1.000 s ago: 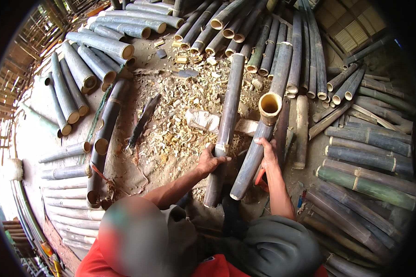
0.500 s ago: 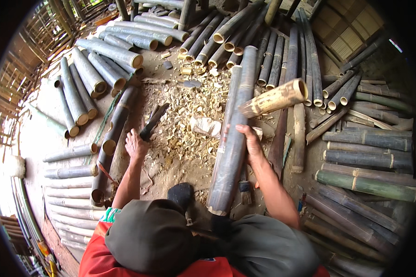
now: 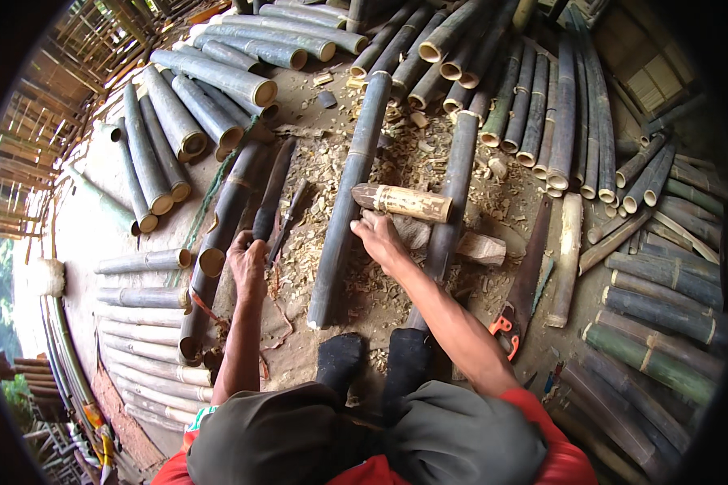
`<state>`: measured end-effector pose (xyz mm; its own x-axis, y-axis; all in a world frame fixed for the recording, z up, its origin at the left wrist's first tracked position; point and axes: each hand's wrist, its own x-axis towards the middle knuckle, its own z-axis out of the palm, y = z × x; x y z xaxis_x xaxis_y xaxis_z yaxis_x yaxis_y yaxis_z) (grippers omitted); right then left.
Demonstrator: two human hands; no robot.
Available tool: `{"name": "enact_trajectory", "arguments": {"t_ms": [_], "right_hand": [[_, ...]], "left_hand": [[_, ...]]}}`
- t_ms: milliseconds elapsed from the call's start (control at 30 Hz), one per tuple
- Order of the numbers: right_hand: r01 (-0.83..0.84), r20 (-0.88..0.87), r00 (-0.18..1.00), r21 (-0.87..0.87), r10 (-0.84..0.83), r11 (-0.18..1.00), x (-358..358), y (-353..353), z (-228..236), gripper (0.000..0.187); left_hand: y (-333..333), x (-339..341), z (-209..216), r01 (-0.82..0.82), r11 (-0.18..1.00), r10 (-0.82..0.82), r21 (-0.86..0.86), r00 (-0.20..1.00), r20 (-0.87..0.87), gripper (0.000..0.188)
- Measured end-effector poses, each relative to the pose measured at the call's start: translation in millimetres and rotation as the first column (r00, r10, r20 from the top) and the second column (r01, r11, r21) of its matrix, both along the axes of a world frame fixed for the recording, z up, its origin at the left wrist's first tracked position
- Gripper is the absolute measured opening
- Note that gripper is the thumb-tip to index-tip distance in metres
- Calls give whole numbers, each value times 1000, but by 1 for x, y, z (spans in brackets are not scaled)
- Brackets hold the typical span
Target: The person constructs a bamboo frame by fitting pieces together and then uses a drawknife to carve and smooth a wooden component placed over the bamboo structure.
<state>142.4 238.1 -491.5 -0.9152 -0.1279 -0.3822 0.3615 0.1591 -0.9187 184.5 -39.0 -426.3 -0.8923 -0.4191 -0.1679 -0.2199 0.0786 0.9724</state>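
My left hand (image 3: 248,263) is closed round the handle end of a machete (image 3: 277,182), whose long dark blade points away from me. A thinner knife-like tool (image 3: 288,222) lies just right of it. My right hand (image 3: 380,240) grips the right edge of a dark bamboo pole (image 3: 338,242), which slants before my left foot. Just beyond that hand, a short peeled bamboo piece (image 3: 412,202) with a dark pointed end reaches from this pole across to a second bamboo pole (image 3: 459,174). Whether the piece is fixed to the first pole I cannot tell.
Wood chips (image 3: 319,198) cover the ground. A pale wooden block (image 3: 481,248) lies under the second pole. A saw (image 3: 526,283) with an orange handle is at right. Notched dark bamboo (image 3: 230,202) lies left; stacked bamboo (image 3: 663,319) surrounds the spot. My feet (image 3: 340,361) are close by.
The pole under my right hand has moved left, uncovering the second pole. Its peeled piece now lies lower and points right. My left hand has closed on the machete handle.
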Motion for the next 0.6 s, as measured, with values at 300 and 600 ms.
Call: {"name": "enact_trajectory", "arguments": {"t_ms": [300,600], "right_hand": [[397,14,901,-430,-434,811,83,23,126,47],[227,146,955,202,-258,953,116,217,149,23]], "left_hand": [[109,24,61,578,807,-588,-121,807,-63,50],[82,-95,-48,698,678,-538,-231,686,490,83]]}}
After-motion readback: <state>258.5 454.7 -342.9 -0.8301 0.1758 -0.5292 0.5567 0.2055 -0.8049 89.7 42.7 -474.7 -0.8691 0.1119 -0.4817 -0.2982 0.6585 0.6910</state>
